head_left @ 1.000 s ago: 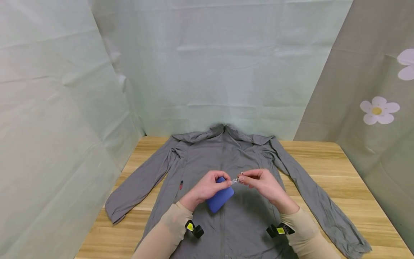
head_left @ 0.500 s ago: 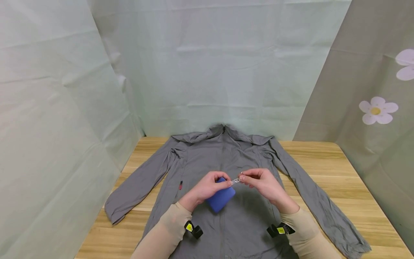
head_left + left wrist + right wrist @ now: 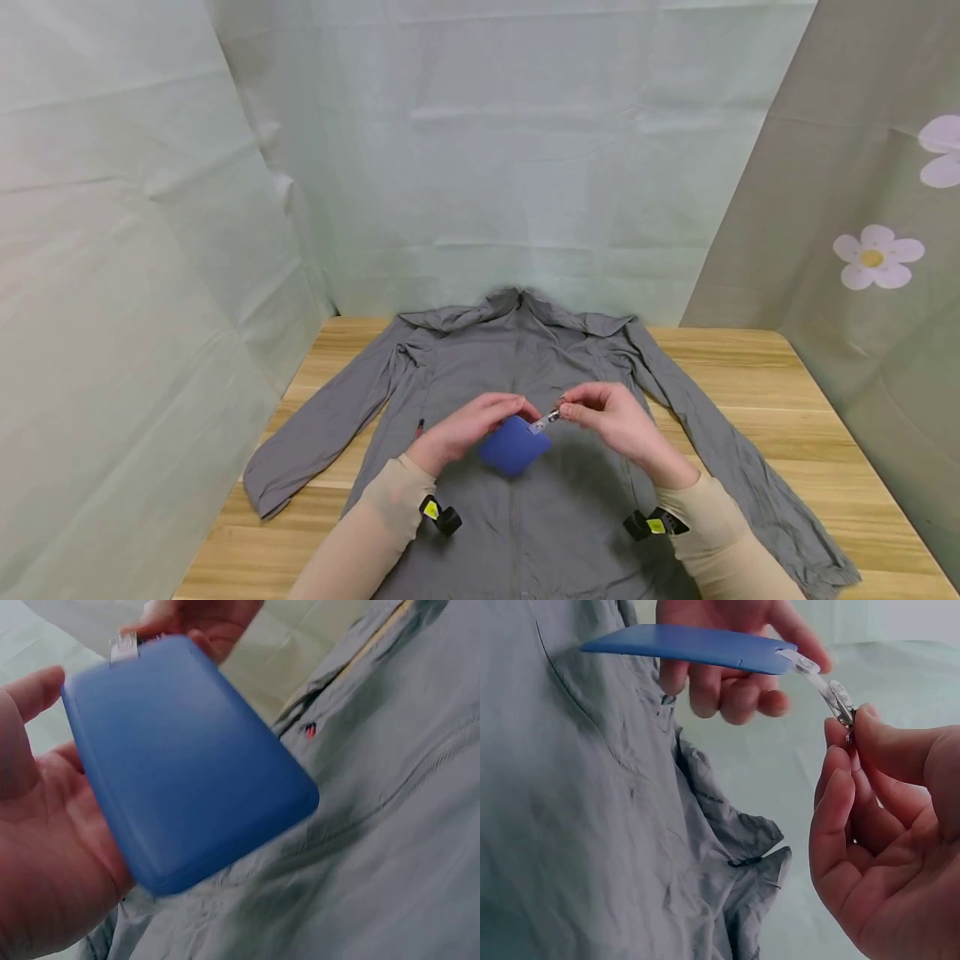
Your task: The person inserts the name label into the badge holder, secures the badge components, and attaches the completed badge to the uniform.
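A blue badge holder (image 3: 515,448) hangs in the air over a grey jacket (image 3: 480,358), joined by a clear strap (image 3: 804,664) to a small metal clip (image 3: 841,706). Thumb and forefinger of my right hand (image 3: 618,425) pinch the clip's end. My left hand (image 3: 468,427) is beside the holder, fingers extended behind its upper edge. Seen from the left wrist, the left thumb stands away from the holder (image 3: 187,765) and the palm faces it. The right wrist view has the holder almost edge-on, with the left fingers (image 3: 735,701) loosely bent beyond it.
The jacket lies spread on a wooden table (image 3: 720,354), collar toward the back and sleeves out to both sides. A red zipper pull (image 3: 420,427) shows on its left part. Pale cloth hangings (image 3: 525,167) enclose the table at the back and sides.
My left hand has let go of the strap and holder and moved slightly left. The holder has swung to the right, hanging from the clip in my right hand, which has risen a little.
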Demonstrator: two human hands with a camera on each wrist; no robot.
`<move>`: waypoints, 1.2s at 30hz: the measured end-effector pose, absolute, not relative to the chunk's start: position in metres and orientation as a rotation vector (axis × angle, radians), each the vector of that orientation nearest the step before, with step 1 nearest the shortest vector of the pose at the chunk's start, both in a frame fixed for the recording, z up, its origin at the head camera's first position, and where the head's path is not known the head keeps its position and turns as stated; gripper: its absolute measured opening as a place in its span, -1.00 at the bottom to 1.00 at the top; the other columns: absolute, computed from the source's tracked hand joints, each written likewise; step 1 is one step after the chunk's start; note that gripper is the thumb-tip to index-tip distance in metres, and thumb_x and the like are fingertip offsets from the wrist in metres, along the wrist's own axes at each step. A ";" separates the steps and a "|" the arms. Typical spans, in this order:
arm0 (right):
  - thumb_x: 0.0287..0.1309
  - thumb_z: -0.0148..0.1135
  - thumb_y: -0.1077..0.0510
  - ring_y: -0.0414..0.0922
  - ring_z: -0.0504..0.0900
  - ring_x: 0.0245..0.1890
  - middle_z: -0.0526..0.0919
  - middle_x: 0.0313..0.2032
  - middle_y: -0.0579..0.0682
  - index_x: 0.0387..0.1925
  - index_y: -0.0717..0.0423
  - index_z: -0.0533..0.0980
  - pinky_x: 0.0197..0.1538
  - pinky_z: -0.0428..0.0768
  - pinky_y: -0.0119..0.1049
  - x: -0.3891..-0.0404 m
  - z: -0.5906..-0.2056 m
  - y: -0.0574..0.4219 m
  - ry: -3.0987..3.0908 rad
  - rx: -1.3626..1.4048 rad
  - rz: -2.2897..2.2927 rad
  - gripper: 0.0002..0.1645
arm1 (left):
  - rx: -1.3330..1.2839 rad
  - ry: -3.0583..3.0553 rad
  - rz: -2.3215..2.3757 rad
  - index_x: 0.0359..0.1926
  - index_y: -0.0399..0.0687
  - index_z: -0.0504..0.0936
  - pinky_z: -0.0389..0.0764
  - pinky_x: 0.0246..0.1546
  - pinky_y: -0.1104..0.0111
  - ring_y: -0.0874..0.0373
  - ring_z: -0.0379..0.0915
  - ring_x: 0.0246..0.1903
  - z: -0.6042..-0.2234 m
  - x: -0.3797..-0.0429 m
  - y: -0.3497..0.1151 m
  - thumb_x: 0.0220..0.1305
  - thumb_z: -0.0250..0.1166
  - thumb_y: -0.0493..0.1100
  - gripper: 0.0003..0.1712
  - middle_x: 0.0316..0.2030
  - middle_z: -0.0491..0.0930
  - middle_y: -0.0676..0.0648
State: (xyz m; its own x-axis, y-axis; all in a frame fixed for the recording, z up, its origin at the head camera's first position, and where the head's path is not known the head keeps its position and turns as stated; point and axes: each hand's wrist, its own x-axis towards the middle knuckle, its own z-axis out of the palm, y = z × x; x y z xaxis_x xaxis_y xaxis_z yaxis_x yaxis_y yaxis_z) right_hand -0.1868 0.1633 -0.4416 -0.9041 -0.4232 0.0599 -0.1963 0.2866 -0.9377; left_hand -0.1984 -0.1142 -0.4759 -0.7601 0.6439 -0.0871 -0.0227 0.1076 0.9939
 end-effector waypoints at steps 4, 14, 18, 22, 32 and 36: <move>0.46 0.39 0.16 0.00 0.64 -0.33 0.79 -0.23 0.01 -0.05 0.21 0.75 -0.28 0.67 -0.14 -0.190 -0.437 0.164 2.402 -0.614 -1.622 -0.81 | 0.644 1.832 1.636 0.35 -0.31 0.60 0.52 0.30 0.19 0.08 0.54 0.22 -0.476 -0.206 -0.118 0.73 -0.02 0.10 -0.39 0.25 0.64 -0.13; 0.40 0.44 0.21 -0.14 0.73 -0.27 0.82 -0.19 0.01 -0.10 0.18 0.79 -0.60 0.58 -0.16 -0.196 -0.424 0.169 2.434 -0.690 -1.628 -0.86 | 0.712 1.635 1.626 0.42 -0.29 0.55 0.46 0.41 0.17 0.00 0.53 0.33 -0.480 -0.219 -0.112 0.73 0.01 0.03 -0.43 0.29 0.65 -0.17; 0.37 0.46 0.22 -0.16 0.76 -0.19 0.83 -0.19 -0.01 -0.14 0.16 0.81 -0.46 0.67 -0.20 -0.199 -0.423 0.170 2.440 -0.720 -1.622 -0.89 | 0.722 1.660 1.565 0.44 -0.18 0.57 0.49 0.36 0.15 0.00 0.56 0.30 -0.477 -0.220 -0.108 0.72 0.02 0.08 -0.44 0.27 0.66 -0.24; 0.36 0.47 0.21 -0.15 0.76 -0.19 0.83 -0.17 -0.02 -0.16 0.12 0.82 -0.29 0.72 -0.23 -0.200 -0.424 0.171 2.430 -0.745 -1.628 -0.91 | 0.708 1.680 1.557 0.43 -0.20 0.57 0.56 0.29 0.10 0.01 0.64 0.19 -0.475 -0.220 -0.105 0.72 0.03 0.05 -0.45 0.23 0.62 -0.41; 0.38 0.45 0.23 -0.16 0.77 -0.17 0.83 -0.13 0.02 -0.11 0.13 0.81 -0.07 0.73 -0.27 -0.202 -0.429 0.173 2.407 -0.774 -1.658 -0.88 | 0.679 1.623 1.635 0.29 -0.29 0.61 0.61 -0.20 0.29 0.10 0.54 -0.28 -0.483 -0.218 -0.100 0.75 -0.01 0.04 -0.48 -0.21 0.58 -0.04; 0.39 0.44 0.22 -0.17 0.74 -0.22 0.82 -0.14 0.02 -0.10 0.12 0.81 -0.21 0.70 -0.26 -0.202 -0.430 0.173 2.410 -0.780 -1.650 -0.87 | 0.664 1.568 1.695 0.08 -0.20 0.62 0.49 -0.36 0.34 0.14 0.43 -0.40 -0.487 -0.217 -0.099 0.74 0.00 -0.02 -0.62 -0.24 0.56 -0.04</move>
